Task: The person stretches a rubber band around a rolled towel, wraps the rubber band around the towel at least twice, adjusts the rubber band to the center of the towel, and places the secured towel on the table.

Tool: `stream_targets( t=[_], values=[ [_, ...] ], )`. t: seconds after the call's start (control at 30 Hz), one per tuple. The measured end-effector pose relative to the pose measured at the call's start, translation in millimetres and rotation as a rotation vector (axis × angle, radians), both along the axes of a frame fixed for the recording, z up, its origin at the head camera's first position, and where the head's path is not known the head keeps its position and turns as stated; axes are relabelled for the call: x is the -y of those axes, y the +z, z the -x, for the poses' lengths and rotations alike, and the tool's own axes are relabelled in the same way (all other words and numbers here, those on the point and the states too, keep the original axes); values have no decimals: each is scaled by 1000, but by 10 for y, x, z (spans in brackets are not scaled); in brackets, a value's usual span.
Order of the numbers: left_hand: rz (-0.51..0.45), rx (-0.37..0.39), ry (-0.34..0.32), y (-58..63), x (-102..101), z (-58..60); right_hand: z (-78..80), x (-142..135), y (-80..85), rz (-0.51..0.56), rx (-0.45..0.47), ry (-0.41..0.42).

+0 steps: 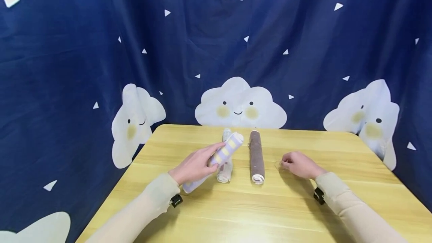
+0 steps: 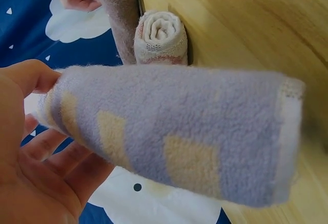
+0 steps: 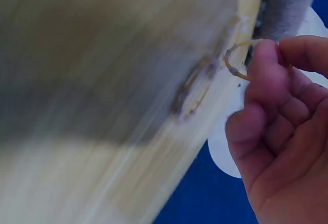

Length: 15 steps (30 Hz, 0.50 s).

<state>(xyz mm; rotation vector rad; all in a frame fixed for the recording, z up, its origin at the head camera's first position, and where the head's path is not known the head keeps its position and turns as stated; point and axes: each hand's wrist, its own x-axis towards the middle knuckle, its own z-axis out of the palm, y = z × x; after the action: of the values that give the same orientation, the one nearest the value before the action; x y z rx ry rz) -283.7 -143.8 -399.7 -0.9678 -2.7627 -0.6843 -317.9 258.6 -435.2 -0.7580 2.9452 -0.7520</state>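
My left hand (image 1: pixel 199 163) grips a rolled purple towel (image 1: pixel 228 149) with yellow blocks, tilted and raised over the table. In the left wrist view the thumb lies along one side of that roll and the fingers support the other. Behind it lies a pale rolled towel (image 1: pixel 224 174), partly covered in the head view. A brown rolled towel (image 1: pixel 257 156) lies to the right of the pale one. Between thumb and fingertip, my right hand (image 1: pixel 301 165) pinches a thin yellowish rubber band (image 3: pixel 229 66), just above the table to the right of the brown roll.
In the right wrist view, blurred loops like more rubber bands (image 3: pixel 197 88) lie on the table near its far edge. The wooden table (image 1: pixel 243 213) ends against a dark blue curtain (image 1: pixel 209 48) with white clouds and triangles.
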Motion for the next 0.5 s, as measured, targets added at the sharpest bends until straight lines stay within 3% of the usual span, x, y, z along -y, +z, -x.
stream_targets(
  t=[0.27, 0.5],
  values=[
    [43, -12, -20, -35, 13, 29, -16, -4, 90, 313, 256, -39],
    [41, -19, -12, -63, -4, 50, -34, 48, 99, 678, 569, -55]
  ],
)
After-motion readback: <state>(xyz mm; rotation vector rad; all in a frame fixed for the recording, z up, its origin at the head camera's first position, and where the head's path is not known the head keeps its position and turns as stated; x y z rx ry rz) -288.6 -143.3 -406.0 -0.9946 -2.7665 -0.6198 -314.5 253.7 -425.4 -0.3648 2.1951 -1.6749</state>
